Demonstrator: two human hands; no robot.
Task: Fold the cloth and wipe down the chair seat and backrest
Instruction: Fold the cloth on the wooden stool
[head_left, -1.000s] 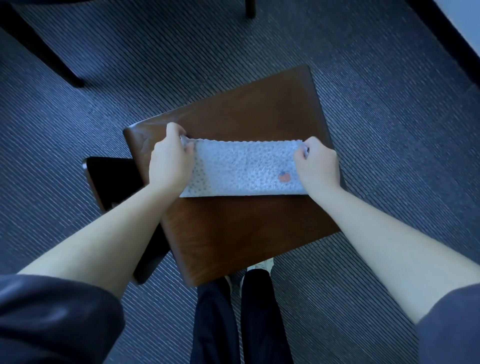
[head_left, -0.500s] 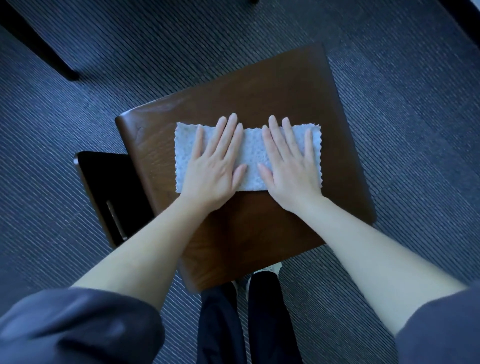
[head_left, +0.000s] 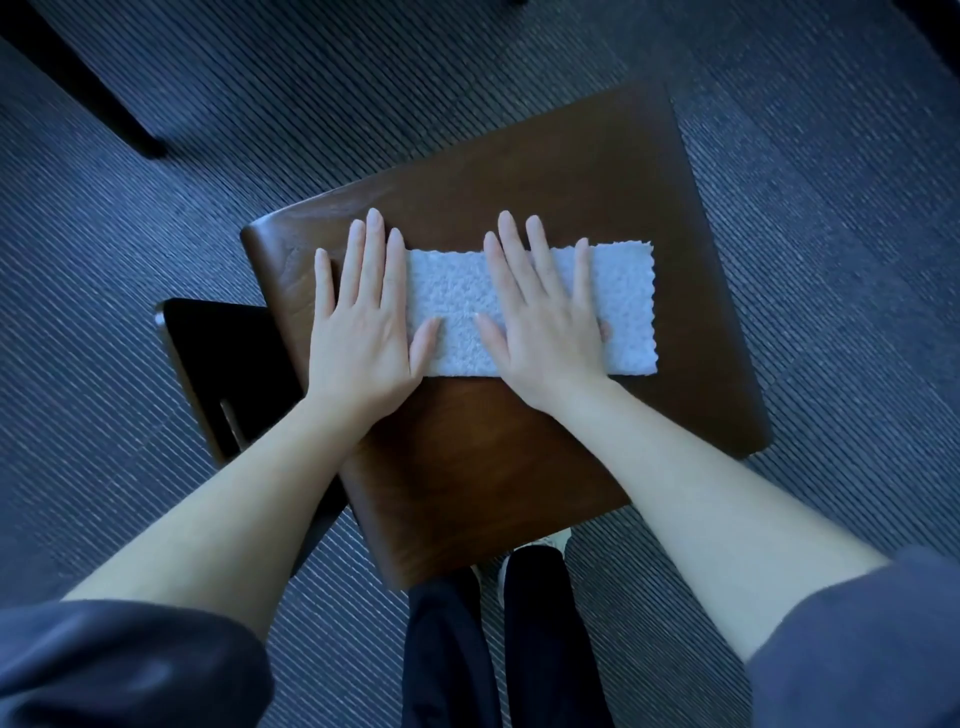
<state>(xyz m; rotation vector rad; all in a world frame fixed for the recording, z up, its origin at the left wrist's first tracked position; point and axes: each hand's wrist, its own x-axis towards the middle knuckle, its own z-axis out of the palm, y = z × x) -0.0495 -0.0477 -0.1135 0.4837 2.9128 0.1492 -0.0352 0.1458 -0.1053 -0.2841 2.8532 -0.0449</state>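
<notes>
The cloth (head_left: 452, 312) runs left-right across the seat (head_left: 519, 457); the left hand (head_left: 363, 332), fingers flat, covers its left end, and the right hand (head_left: 540, 332) presses flat right of middle.

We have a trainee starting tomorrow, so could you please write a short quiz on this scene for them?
1. True or false: the right hand is curled into a fist.
2. On the chair seat, the cloth lies: A balled up; B flat, as a strip; C draped over the edge.
3. Which hand covers one end of the cloth?
Key: 1 false, it lies flat and open on the cloth; 2 B; 3 the left hand.
</notes>
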